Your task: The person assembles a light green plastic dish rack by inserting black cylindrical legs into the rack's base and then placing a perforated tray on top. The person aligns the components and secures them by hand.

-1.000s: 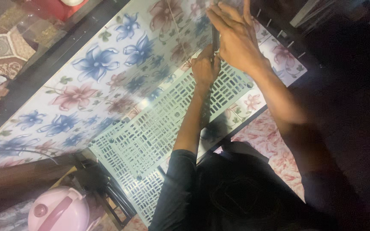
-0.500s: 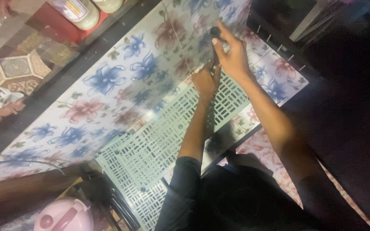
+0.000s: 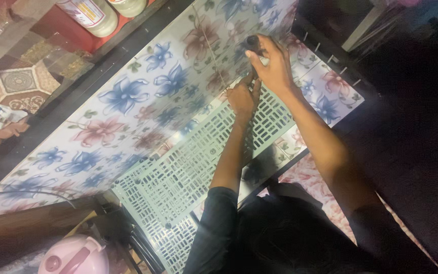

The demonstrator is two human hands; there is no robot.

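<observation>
A pale green slotted plastic panel (image 3: 188, 162) lies against a board covered in blue and pink flower print (image 3: 128, 96). My left hand (image 3: 242, 96) rests at the panel's far edge, fingers pinched around the lower end of a thin dark tool (image 3: 252, 56). My right hand (image 3: 272, 63) is closed over the tool's dark round top, just above the left hand. What the tool's tip touches is hidden by my fingers.
Jars (image 3: 95, 15) stand on a red surface at the top left. A pink round appliance (image 3: 74, 256) sits at the bottom left beside a dark metal frame (image 3: 138, 238). Small pegs (image 3: 330, 53) stick up along the board's right edge. A pink flowered mat (image 3: 325, 187) lies below.
The view shifted so the jars came into sight. My right hand went from spread fingers over the tool to a closed grip on its round top. My left hand stayed at the panel's edge.
</observation>
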